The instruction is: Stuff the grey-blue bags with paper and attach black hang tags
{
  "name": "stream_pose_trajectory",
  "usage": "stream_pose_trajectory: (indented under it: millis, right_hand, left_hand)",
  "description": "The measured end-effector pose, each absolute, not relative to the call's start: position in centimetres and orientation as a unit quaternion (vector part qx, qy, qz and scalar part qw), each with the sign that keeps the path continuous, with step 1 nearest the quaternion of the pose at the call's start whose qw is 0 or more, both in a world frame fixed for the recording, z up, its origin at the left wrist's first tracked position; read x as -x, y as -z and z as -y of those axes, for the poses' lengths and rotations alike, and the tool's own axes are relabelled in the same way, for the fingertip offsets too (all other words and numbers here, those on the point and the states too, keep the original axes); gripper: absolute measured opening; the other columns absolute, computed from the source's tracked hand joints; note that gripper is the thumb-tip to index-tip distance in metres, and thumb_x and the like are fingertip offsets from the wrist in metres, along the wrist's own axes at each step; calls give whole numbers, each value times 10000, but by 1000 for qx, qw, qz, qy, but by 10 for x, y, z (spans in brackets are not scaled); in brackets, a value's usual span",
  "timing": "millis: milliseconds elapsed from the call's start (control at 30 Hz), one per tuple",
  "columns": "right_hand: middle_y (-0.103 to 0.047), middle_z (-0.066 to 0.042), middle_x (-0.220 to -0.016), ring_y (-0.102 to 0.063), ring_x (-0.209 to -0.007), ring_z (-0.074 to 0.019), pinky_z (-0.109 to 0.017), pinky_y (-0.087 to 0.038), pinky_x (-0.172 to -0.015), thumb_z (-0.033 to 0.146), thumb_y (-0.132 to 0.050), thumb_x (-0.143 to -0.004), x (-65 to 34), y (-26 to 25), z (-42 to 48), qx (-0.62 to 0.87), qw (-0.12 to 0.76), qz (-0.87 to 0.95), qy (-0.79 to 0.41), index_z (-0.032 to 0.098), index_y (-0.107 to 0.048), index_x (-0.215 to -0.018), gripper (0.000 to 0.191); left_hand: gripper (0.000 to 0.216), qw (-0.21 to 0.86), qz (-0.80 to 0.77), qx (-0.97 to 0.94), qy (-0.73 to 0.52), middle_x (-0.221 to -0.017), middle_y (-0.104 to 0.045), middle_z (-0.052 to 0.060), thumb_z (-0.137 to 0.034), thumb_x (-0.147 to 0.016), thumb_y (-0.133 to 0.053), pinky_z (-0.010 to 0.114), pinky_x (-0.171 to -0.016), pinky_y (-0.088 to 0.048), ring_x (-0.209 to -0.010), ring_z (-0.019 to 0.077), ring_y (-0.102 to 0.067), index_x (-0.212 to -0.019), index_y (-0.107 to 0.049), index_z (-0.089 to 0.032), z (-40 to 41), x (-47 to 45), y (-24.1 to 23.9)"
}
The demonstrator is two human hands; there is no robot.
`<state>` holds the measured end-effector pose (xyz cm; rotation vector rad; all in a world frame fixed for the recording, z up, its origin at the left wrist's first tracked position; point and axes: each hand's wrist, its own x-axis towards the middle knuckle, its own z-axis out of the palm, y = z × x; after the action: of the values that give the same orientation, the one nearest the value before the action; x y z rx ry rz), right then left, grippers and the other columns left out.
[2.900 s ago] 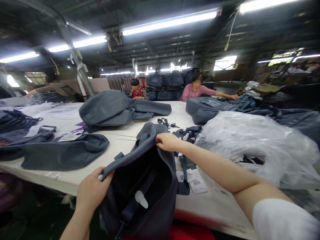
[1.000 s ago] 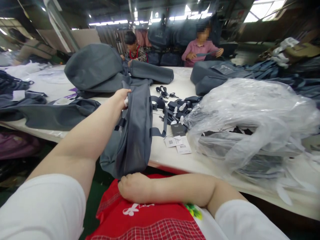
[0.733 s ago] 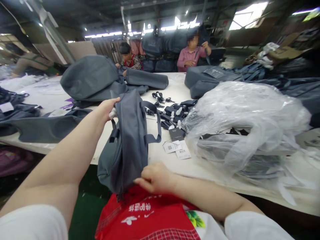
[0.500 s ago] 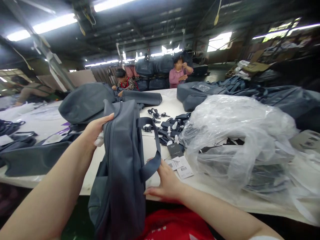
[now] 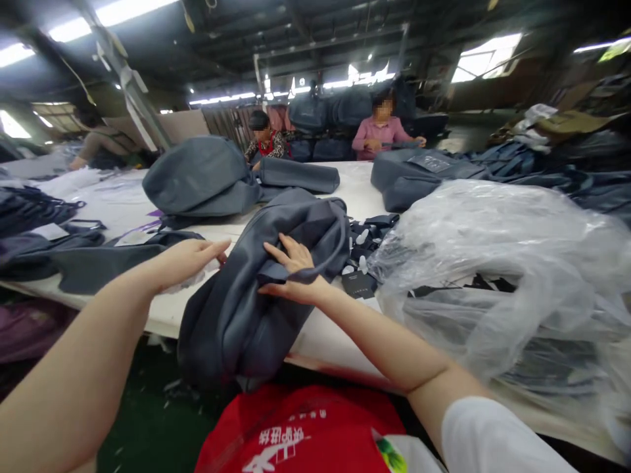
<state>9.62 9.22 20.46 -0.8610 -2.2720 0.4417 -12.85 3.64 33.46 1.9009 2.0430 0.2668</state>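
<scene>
In the head view, we look across a long white table [image 5: 335,338] in a workshop lit by tube lights [image 5: 133,10]. Across the table, one person in pink [image 5: 379,136] and one in a red apron with patterned sleeves [image 5: 269,143] face us; another person [image 5: 106,141] leans in at the far left. A rounded grey bag [image 5: 197,177] lies on the tabletop, and a heap of clear plastic [image 5: 483,230] fills the right side. Between them are dark straps with white tabs [image 5: 374,236] and a black card [image 5: 359,284].

Directly before us, a crumpled dark blue-grey bag [image 5: 241,315] lies partly on the table, its lower end reaching past the near edge, above our red apron [image 5: 315,437]. It lies beneath our right hand [image 5: 298,272] and just beside the fingertips of our left hand [image 5: 182,263].

Our right fingers are spread wide over the fabric, with a fold between them and the thumb; the forearm slants in from the lower right. Our left arm stretches up from the lower left, its fingers pointing toward the bag; we cannot tell whether their tips pinch it.
</scene>
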Motion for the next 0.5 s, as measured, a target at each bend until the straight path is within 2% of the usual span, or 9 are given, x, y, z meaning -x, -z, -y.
stream_pose_trajectory:
  millis: [133, 200, 333, 433, 500]
  right_hand:
    - [-142, -108, -1596, -113, -1469, -312, -544, -112, -1156, 735, -603, -723, -82, -207, -92, 342, 312, 868, -179, 313, -282, -1501, 942]
    - [-117, -108, -1602, -90, -1474, -308, -547, -105, -1156, 730, -565, -759, -73, -209, -93, 350, 307, 866, -183, 299, -261, -1510, 918]
    - [-101, -104, -1607, -75, -1477, -301, -548, -96, -1157, 723, -526, -792, -53, -204, -98, 362, 301, 861, -191, 282, -260, -1511, 884]
    - [-107, -93, -1609, -75, -1478, -299, -543, -91, -1162, 718, -508, -807, -40, -197, -100, 367, 300, 858, -197, 280, -282, -1503, 852]
    - [-116, -89, -1609, -90, -1477, -296, -526, -117, -1167, 715, -490, -820, -33, -190, -97, 370, 299, 855, -206, 274, -288, -1500, 835]
  left_hand:
    - [567, 101, -770, -624, -82, -1115, -696, 82, -610, -873, -386, 382, -960, -405, -1038, 276, -605, -1106, -659, -171, 35, 151, -305]
    - [536, 22, -826, -554, -100, -1111, -696, 84, -600, -846, -424, 414, -919, -442, -1040, 311, -617, -1122, -645, -197, 71, 153, -293]
    - [541, -163, -875, -401, -219, -1142, -681, 83, -625, -802, -489, 465, -891, -489, -1051, 350, -630, -1145, -622, -229, 125, 125, -262]
    - [738, -134, -850, -456, -227, -1260, -609, 142, -684, -750, -545, 489, -901, -498, -1130, 375, -587, -1299, -508, -192, 134, 91, -232]
    - [792, -120, -835, -483, -234, -1337, -539, 184, -666, -769, -554, 492, -934, -482, -1209, 380, -527, -1363, -435, -156, 128, 75, -213]
